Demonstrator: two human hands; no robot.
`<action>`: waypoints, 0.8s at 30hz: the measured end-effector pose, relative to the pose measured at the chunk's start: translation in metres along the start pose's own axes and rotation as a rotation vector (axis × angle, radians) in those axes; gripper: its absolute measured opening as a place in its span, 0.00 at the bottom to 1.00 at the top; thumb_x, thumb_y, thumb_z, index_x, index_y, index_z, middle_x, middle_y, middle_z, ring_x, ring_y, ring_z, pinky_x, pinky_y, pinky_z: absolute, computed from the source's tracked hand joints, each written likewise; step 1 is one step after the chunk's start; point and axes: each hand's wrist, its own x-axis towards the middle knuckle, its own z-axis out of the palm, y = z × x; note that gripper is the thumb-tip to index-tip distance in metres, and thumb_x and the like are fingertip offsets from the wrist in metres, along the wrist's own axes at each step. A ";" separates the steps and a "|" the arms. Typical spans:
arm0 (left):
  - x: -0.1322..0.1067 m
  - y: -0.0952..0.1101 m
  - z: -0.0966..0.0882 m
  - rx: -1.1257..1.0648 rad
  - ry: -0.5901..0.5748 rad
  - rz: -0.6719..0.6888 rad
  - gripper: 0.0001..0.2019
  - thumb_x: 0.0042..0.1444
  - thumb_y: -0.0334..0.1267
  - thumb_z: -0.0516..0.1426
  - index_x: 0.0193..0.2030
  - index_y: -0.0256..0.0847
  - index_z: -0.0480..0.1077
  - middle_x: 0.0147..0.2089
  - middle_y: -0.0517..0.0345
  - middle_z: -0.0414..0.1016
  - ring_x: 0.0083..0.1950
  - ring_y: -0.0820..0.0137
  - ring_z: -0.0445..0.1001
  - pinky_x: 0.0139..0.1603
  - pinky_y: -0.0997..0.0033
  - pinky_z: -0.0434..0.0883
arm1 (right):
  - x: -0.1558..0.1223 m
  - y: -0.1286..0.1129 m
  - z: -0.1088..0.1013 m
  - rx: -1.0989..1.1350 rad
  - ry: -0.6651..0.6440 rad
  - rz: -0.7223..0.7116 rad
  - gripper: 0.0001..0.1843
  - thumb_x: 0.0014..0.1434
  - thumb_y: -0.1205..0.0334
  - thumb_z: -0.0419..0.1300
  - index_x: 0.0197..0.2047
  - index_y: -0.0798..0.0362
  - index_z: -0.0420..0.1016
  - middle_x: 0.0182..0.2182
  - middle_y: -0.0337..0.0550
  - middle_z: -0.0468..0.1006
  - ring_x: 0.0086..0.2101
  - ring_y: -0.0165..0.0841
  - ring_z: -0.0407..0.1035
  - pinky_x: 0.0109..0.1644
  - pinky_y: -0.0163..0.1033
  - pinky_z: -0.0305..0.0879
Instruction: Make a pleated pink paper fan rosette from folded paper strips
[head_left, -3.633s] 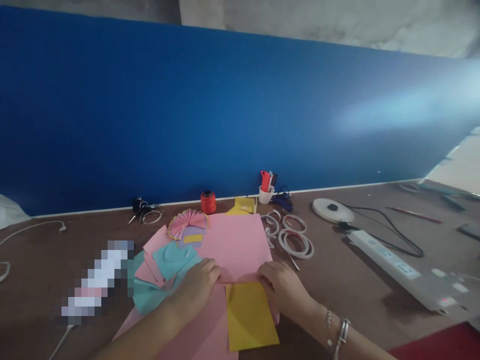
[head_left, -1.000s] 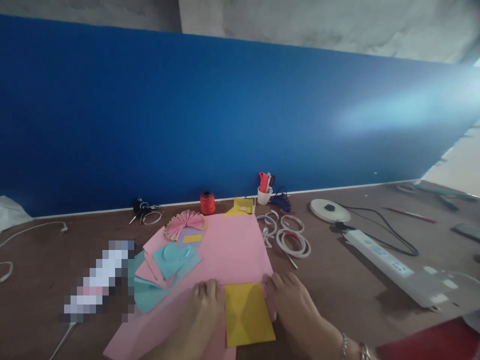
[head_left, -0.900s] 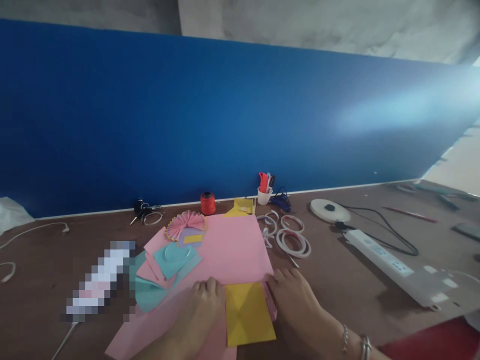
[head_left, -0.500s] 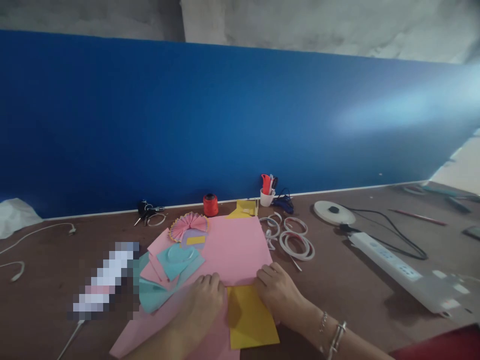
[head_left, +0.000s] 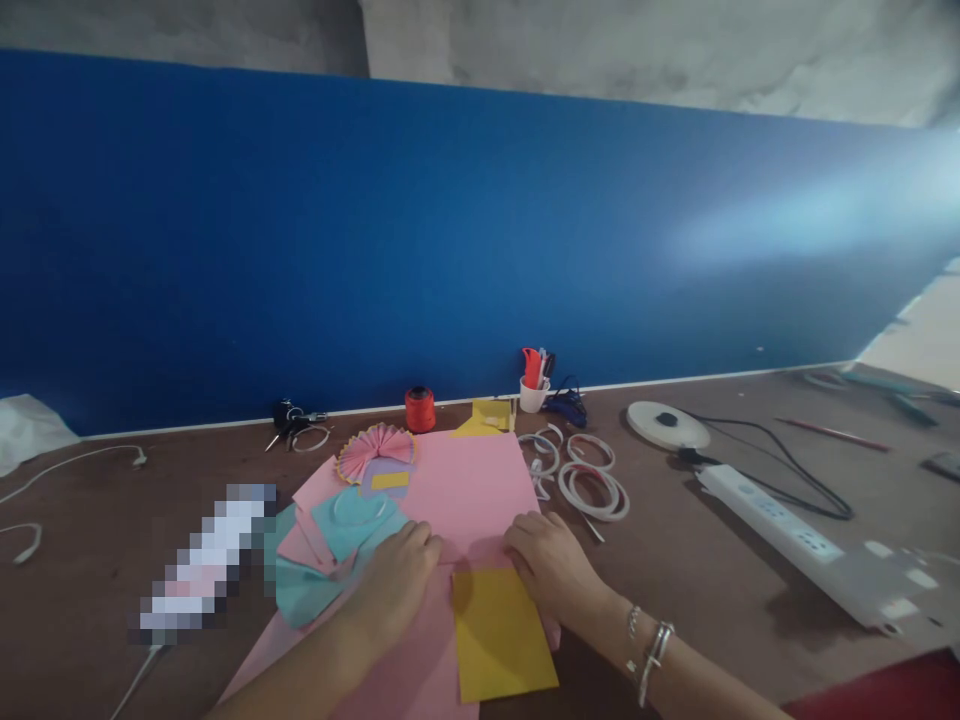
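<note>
A large pink sheet of paper [head_left: 465, 490] lies flat on the table in front of me, with a crease or edge running across it between my hands. My left hand [head_left: 405, 565] has its fingers curled together on the sheet's left side. On the right side, my right hand [head_left: 547, 560], a silver bracelet at its wrist, closes over the sheet in the same way; both thumbs are mostly hidden. Just below the hands is a yellow rectangle of paper [head_left: 504, 640], its top right corner near my right hand. More pink paper [head_left: 405, 670] extends under my left forearm.
Turquoise paper pieces [head_left: 307, 595] and a pleated pink paper fan [head_left: 375, 452] lie at the left. Behind stand a red spool [head_left: 420, 410] and a white cup of tools [head_left: 533, 398]. Coiled white strips [head_left: 596, 492] and a power strip [head_left: 772, 520] are rightward. A blurred-out object [head_left: 206, 565] lies left.
Both hands have moved slightly up and away from me along the pink sheet, and my left hand also a little leftward. More of the yellow paper's top edge shows.
</note>
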 end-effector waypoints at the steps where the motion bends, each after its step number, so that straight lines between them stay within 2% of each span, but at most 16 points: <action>1: 0.000 0.001 0.003 0.038 0.018 0.027 0.14 0.56 0.21 0.47 0.37 0.38 0.71 0.41 0.53 0.73 0.45 0.66 0.70 0.45 0.66 0.66 | 0.000 -0.001 0.001 -0.040 0.001 -0.016 0.09 0.58 0.72 0.52 0.33 0.53 0.73 0.35 0.42 0.75 0.38 0.33 0.65 0.39 0.39 0.50; 4: 0.000 0.006 0.019 0.187 0.081 0.123 0.12 0.57 0.24 0.50 0.44 0.37 0.71 0.41 0.52 0.73 0.44 0.63 0.70 0.42 0.64 0.66 | -0.002 -0.007 0.007 -0.143 -0.001 -0.102 0.06 0.55 0.72 0.56 0.32 0.53 0.73 0.34 0.43 0.73 0.37 0.35 0.64 0.38 0.40 0.50; 6: 0.001 0.012 0.033 0.261 0.118 0.174 0.18 0.57 0.27 0.53 0.54 0.39 0.66 0.41 0.51 0.73 0.42 0.62 0.71 0.36 0.65 0.66 | -0.004 -0.014 0.012 -0.214 0.016 -0.162 0.09 0.54 0.72 0.57 0.39 0.53 0.72 0.33 0.44 0.73 0.35 0.36 0.65 0.38 0.41 0.51; 8: 0.002 0.018 0.046 0.313 0.169 0.135 0.19 0.58 0.29 0.54 0.57 0.40 0.64 0.38 0.51 0.72 0.38 0.63 0.71 0.31 0.67 0.65 | -0.007 -0.022 0.017 -0.291 0.044 -0.183 0.16 0.55 0.71 0.58 0.48 0.54 0.69 0.33 0.46 0.73 0.33 0.37 0.65 0.36 0.43 0.52; 11: 0.004 0.026 0.056 0.340 0.211 0.052 0.18 0.57 0.30 0.56 0.55 0.41 0.67 0.37 0.50 0.72 0.36 0.63 0.72 0.30 0.68 0.65 | -0.011 -0.031 0.023 -0.356 0.061 -0.150 0.20 0.55 0.69 0.58 0.52 0.53 0.67 0.33 0.46 0.72 0.31 0.38 0.66 0.33 0.43 0.52; 15: 0.001 0.027 0.057 0.330 0.240 0.028 0.19 0.54 0.25 0.56 0.53 0.40 0.69 0.36 0.52 0.72 0.36 0.64 0.71 0.30 0.69 0.67 | -0.016 -0.028 0.026 -0.357 0.082 -0.111 0.20 0.56 0.68 0.59 0.52 0.51 0.67 0.35 0.46 0.73 0.34 0.40 0.66 0.35 0.44 0.54; 19: -0.008 0.011 0.058 0.362 0.213 0.040 0.19 0.49 0.18 0.54 0.46 0.36 0.73 0.37 0.50 0.72 0.38 0.63 0.71 0.32 0.67 0.67 | -0.026 -0.010 0.026 -0.362 0.108 -0.120 0.20 0.56 0.70 0.59 0.52 0.53 0.68 0.39 0.47 0.74 0.39 0.40 0.65 0.37 0.45 0.55; 22: -0.015 -0.004 0.062 0.381 0.177 0.017 0.18 0.45 0.16 0.52 0.37 0.36 0.76 0.36 0.49 0.73 0.37 0.61 0.71 0.32 0.65 0.68 | -0.032 0.005 0.022 -0.376 0.058 -0.090 0.12 0.55 0.69 0.60 0.44 0.55 0.74 0.37 0.48 0.75 0.37 0.40 0.66 0.36 0.44 0.53; 24: -0.018 -0.011 0.066 0.371 0.198 0.014 0.20 0.44 0.14 0.51 0.39 0.36 0.76 0.37 0.49 0.73 0.38 0.61 0.72 0.35 0.64 0.69 | -0.034 0.011 0.017 -0.373 0.031 -0.076 0.09 0.54 0.70 0.60 0.40 0.54 0.75 0.35 0.47 0.76 0.36 0.39 0.66 0.36 0.43 0.53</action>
